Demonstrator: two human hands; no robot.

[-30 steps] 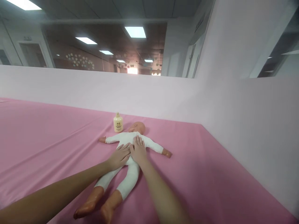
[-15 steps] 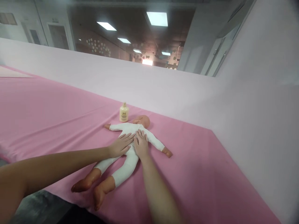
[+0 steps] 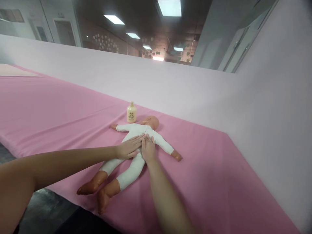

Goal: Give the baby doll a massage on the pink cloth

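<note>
A baby doll (image 3: 136, 130) in a white bodysuit lies on its back on the pink sheet (image 3: 207, 169), its arms spread and its bare feet towards me. My left hand (image 3: 129, 148) lies flat across the doll's belly from the left, fingers stretched out. Against its fingertips rests my right hand (image 3: 148, 149), laid along the right side of the doll's torso with its fingers extended. Both hands are open and hold nothing. Part of the doll's chest and belly is hidden beneath them.
A cream-coloured bottle (image 3: 131, 113) with a dark printed label stands beyond the doll, left of its head. Behind the pink surface rises a white wall (image 3: 170, 87) with a large window (image 3: 141, 26). Another wall closes off the right side. Dark floor shows at lower left.
My left hand has slid slightly, so its fingertips now meet my right hand. The right fingers look closer together. The whole view has shifted a little; doll and bottle stay in place.
</note>
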